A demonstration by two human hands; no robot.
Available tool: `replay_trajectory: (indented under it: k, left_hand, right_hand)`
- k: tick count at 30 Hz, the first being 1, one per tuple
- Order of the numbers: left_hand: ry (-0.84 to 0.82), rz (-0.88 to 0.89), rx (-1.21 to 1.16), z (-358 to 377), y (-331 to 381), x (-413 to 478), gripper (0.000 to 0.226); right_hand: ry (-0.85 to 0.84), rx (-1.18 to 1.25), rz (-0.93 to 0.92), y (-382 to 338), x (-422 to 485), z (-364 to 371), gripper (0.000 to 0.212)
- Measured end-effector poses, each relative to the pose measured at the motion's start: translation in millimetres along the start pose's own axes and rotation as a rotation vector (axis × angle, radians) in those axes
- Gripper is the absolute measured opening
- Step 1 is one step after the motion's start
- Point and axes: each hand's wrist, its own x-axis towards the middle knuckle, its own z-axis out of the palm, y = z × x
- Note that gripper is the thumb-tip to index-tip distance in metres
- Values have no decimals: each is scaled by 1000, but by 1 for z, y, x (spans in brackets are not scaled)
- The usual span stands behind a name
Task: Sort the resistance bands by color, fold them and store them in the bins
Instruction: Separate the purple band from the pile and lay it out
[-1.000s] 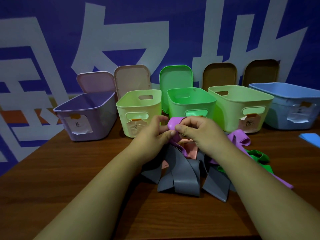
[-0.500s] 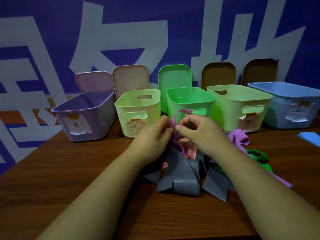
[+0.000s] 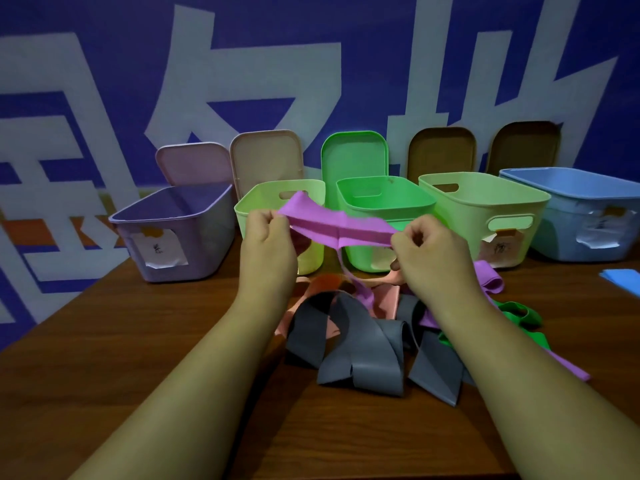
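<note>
A purple band (image 3: 337,225) is stretched flat in the air between my hands, above the pile. My left hand (image 3: 266,244) pinches its left end and my right hand (image 3: 424,252) pinches its right end; a thin purple strip hangs from its middle down to the pile. On the table below lie grey bands (image 3: 360,355), pink bands (image 3: 381,299), another purple band (image 3: 488,277) and a green band (image 3: 519,315). Behind stand five open bins: purple (image 3: 180,237), light green (image 3: 266,199), green (image 3: 388,202), yellow-green (image 3: 485,206) and blue (image 3: 581,206).
Several lids lean upright against the blue wall behind the bins: pink (image 3: 194,164), beige (image 3: 266,157), green (image 3: 353,154) and two brown (image 3: 441,154). A blue flat object (image 3: 623,277) lies at the table's right edge. The wooden table (image 3: 138,341) reaches toward me.
My hands moved apart and upward, pulling the bunched purple band out into a flat strip above the pile. The bands on the table stayed put.
</note>
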Motion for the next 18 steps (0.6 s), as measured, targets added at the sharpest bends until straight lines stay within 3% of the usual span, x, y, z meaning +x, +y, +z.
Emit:
replay_trajectory:
  k: [3, 7, 10, 12, 14, 16, 18]
  left_hand:
    - [-10, -7, -95, 0, 4, -1, 15]
    - [17, 360, 157, -6, 5, -2, 9]
    - [21, 441, 127, -6, 11, -1, 7]
    - [-21, 407, 109, -3, 15, -1, 12]
    - [-112, 238, -21, 2, 18, -3, 19]
    - [-200, 28, -191, 7, 19, -5, 12]
    - [-229, -29, -235, 8, 18, -5, 8]
  right_hand:
    - [40, -1, 13, 1, 2, 2, 9]
    - [90, 29, 10, -2, 2, -2, 10]
    - [112, 99, 12, -9, 1, -4, 11]
    - [75, 219, 45, -12, -1, -4, 10]
    - [6, 338, 96, -16, -3, -3, 10]
    - [-54, 425, 138, -16, -4, -2, 11]
    - [-88, 508, 175, -14, -2, 0, 19]
